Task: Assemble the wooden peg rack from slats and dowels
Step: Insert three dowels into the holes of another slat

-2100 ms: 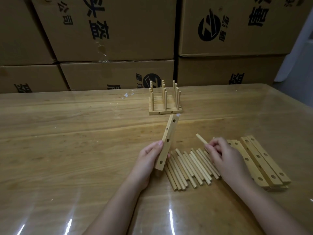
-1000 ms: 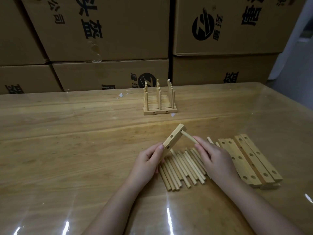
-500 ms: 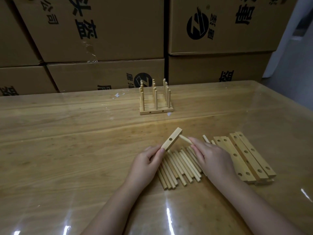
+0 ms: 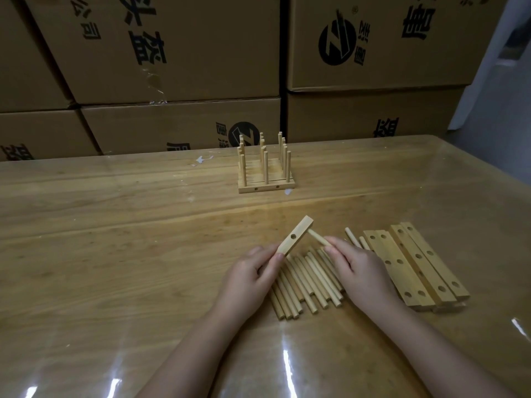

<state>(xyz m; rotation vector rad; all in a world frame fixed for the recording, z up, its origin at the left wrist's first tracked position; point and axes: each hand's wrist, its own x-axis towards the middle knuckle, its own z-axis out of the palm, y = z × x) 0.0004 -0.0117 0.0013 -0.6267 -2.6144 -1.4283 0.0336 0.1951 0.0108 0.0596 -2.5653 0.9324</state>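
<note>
Held slat: one slat (image 4: 296,238) is raised off the table, tilted, with its far end higher and pointing up and right; one round hole shows on the face turned to the camera.
Left hand: the left hand (image 4: 253,271) grips the slat's near end, thumb on the facing side and fingers curled behind it.
Held dowel: one dowel (image 4: 318,239) lies between the slat and the right hand, its far tip touching the slat's right side near the upper end.
Right hand: the right hand (image 4: 359,265) pinches the dowel's near end with its fingertips, palm down, just right of the slat.
Loose dowels: a pile (image 4: 307,280) of about a dozen lies on the table under and between both hands; they overlap, so the exact count is unclear. Two more dowels (image 4: 352,237) poke out beyond the right hand.
Spare slats: a stack (image 4: 416,262) sits just right of the right hand, four slats visible on top, three holes each; any lower layer cannot be counted.
Finished rack: one assembled rack (image 4: 265,168) stands well beyond the hands, with three rows of upright pegs.
Table: glossy wooden table (image 4: 115,254).
Background: cardboard boxes (image 4: 201,53) are stacked two high behind the table.
</note>
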